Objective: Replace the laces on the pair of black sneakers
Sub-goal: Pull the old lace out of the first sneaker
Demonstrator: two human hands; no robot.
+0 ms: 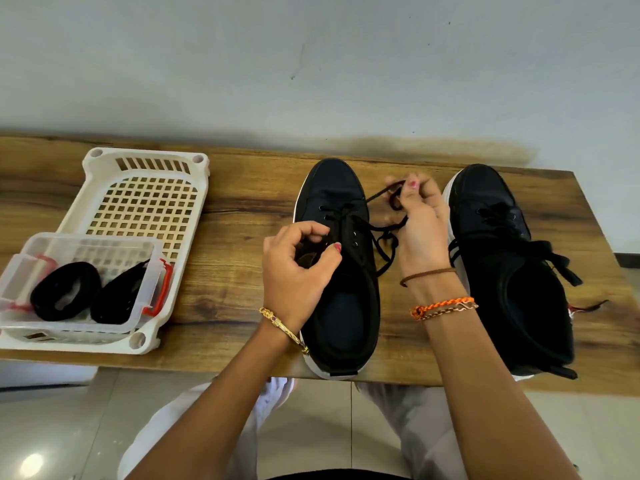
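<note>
- A wooden table (242, 188) carries everything; its far edge runs along a pale wall and its near edge lies toward the person.
- A white slotted basket (145, 202) lies near the table's left end, reaching from close to the far edge down to the near edge.
- The right sneaker (512, 271), black with a white sole, stands near the table's right end, toe toward the far edge, heel at the near edge; its black lace is threaded and lies loose over the tongue.
- The left sneaker (343, 299), also black with a white sole, stands at the middle of the table beside the right one, the two apart, toe toward the far edge and heel at the near edge.
- A clear plastic box (20, 271) with red clips sits in the near part of the basket, holding two coiled black laces (65, 296).
- The right hand (419, 230) is raised between the two sneakers, fingers curled, pinching the black lace (381, 194) that runs out from the left sneaker's eyelets.
- The left hand (298, 268) rests on the left sneaker's near-left side by the eyelets, fingers curled in a pinch on the upper; whether it also holds a lace end I cannot tell.
- Bracelets circle both wrists.
</note>
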